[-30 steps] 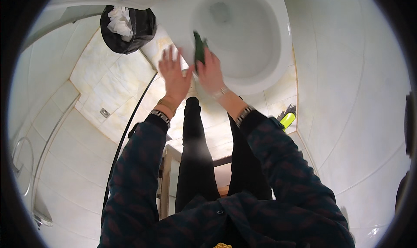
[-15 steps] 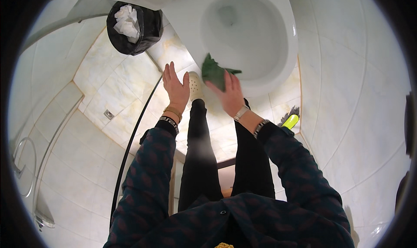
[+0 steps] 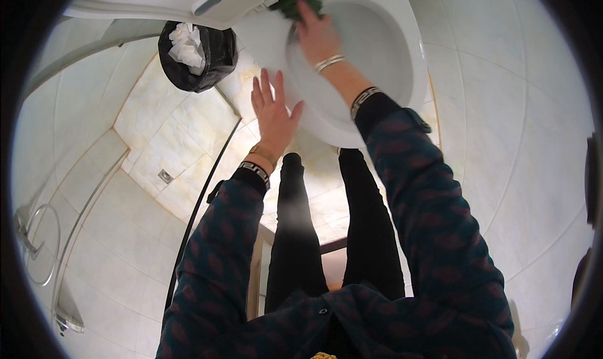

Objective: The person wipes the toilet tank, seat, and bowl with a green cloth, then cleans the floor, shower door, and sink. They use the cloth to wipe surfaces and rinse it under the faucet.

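Head view. The fingers of the right hand [image 3: 318,40] are bent over a bunched green cloth [image 3: 290,5], holding it; one finger reaches forward along it, and slight blur leaves the position of the other fingertips unclear. The cloth lies at the rear left of the toilet [image 3: 316,115], by the edge of the bowl and near the fittings behind it. The left hand [image 3: 275,121] is empty, its fingers extended and slightly parted, the thumb set well out; it is held palm down, beside the toilet's left side as pictured. A silver bracelet [image 3: 330,63] encircles the right wrist. Both forearms enter in dark patterned sleeves [image 3: 418,177], ending in black cuffs with a pale geometric band. Between them, legs in black trousers [image 3: 295,233] stand before the toilet. Farther left, a black-lined bin [image 3: 220,56] holds crumpled white paper [image 3: 187,48]. Beyond the bin and hand, pale marbled floor tiles [image 3: 151,130] surround a small square drain [image 3: 165,176]. White wall tiles [image 3: 490,139] curve along the right margin.
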A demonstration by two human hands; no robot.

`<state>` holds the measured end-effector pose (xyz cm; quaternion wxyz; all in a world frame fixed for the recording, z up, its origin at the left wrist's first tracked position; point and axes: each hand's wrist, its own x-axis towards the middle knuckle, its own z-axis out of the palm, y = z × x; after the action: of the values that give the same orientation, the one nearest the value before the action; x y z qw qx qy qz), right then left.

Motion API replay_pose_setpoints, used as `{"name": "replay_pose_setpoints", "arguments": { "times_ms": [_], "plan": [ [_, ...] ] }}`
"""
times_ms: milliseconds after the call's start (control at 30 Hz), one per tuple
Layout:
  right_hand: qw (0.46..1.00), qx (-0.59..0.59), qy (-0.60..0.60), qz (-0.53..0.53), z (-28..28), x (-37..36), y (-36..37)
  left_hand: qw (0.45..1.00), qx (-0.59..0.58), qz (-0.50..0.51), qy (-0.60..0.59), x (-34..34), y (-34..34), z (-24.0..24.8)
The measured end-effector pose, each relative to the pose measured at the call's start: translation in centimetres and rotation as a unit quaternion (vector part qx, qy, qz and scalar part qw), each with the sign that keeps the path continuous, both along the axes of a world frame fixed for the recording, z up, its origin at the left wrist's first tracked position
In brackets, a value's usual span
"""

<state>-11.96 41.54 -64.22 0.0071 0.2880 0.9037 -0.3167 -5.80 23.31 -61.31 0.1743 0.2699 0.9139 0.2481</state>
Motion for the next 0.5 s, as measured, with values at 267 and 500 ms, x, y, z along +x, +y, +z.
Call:
{"name": "replay_pose_setpoints", "arguments": {
  "times_ms": [267,500],
  "plan": [
    [0.966,0.197,-0.161,0.045,3.4,0.3,15.1,0.987,-0.146,-0.019,-0.056,0.2,3.9,1.2],
    [0.961,0.196,-0.194,-0.034,1.8,14.4,20.2,0.966,-0.227,-0.062,-0.107,-0.5,4.4,1.6]
  ]
}}
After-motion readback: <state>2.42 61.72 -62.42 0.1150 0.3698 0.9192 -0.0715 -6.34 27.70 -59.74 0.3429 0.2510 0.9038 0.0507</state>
